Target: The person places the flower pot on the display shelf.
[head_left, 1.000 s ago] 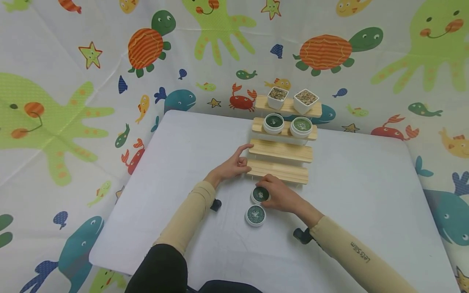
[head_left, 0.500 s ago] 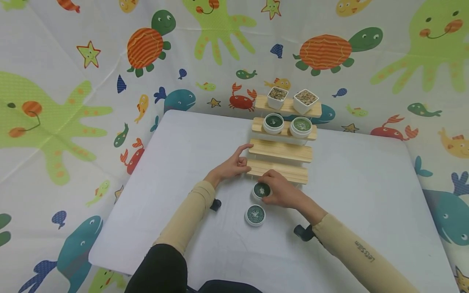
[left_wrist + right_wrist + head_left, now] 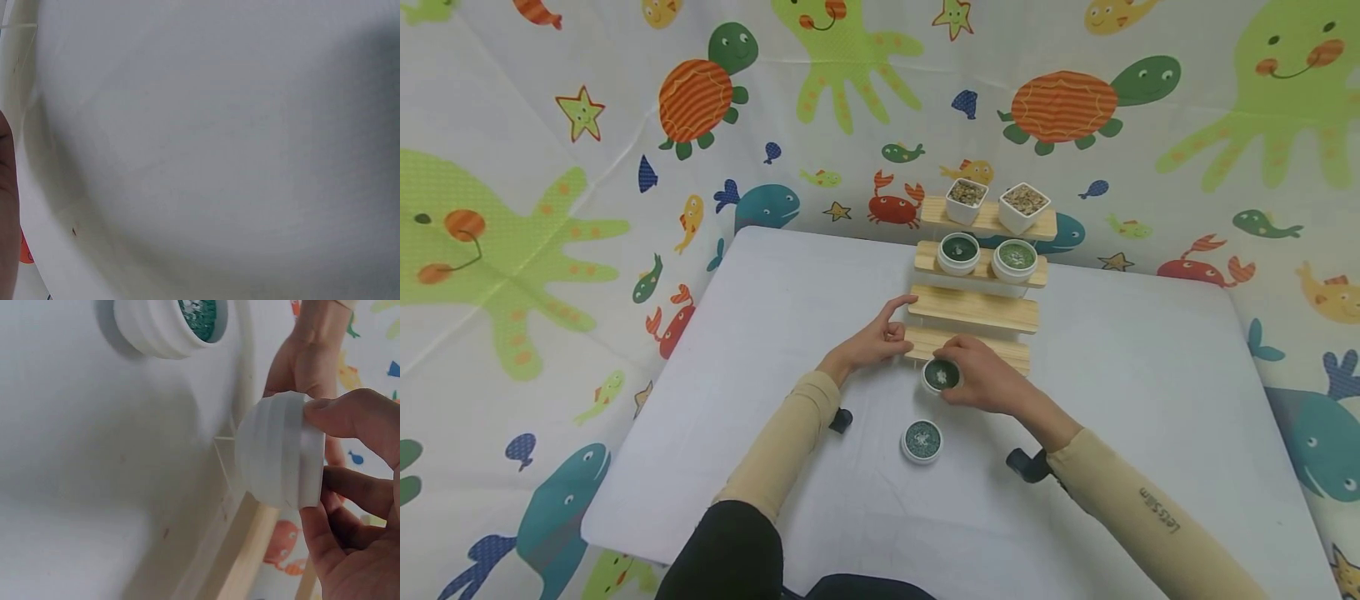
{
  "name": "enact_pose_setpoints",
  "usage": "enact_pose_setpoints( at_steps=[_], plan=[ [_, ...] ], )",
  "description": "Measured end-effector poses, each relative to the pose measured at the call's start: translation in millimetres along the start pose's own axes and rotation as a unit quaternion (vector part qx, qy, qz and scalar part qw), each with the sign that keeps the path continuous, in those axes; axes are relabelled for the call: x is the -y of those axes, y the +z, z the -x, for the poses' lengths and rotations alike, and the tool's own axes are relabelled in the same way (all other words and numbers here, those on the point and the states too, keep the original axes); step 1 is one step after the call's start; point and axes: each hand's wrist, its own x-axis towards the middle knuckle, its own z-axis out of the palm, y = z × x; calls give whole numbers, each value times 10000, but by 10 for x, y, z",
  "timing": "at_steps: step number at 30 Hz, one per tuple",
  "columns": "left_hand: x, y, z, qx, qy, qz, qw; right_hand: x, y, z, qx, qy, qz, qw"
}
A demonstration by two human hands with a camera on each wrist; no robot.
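My right hand [image 3: 988, 379] pinches a round white pot [image 3: 275, 450] by its rim; its dark green filling [image 3: 942, 375] faces up. The pot is close to the front of the bottom board of a tiered wooden stand [image 3: 973, 310], overlapping that board's edge in the head view. My left hand [image 3: 872, 340] holds the stand's left end, index fingertip at the second-lowest board, thumb at the lowest, other fingers curled. The left wrist view catches just a strip of hand [image 3: 7, 212]. A second round pot [image 3: 922, 441] with speckled green filling stands on the table nearer me.
Two round pots, one dark green [image 3: 958, 252] and one light green [image 3: 1015, 259], sit on the stand's second board from the top. Two square pots of brown grit [image 3: 966, 200] occupy the top board. A white cloth covers the table [image 3: 760, 333]; a sea-animal curtain [image 3: 850, 158] hangs behind.
My right hand has lifted the dark green pot away from the speckled one and moved it forward and slightly right toward the bottom board. The left hand has stayed at the stand.
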Motion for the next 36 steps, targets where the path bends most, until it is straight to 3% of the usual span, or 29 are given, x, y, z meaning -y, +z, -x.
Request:
enact_pose_setpoints(
  at_steps=[15,22,36],
  plan=[
    [4,-1,-1,-7,-102,-38,9999,36,-291,-70,-285,113,-173,9994],
    [-19,8,12,-44,-160,-71,9998,31,-421,-119,-419,153,5,9990],
    [-21,1,9,-52,-216,-153,9996,-6,-656,-230,-458,761,-116,9960]
  ],
)
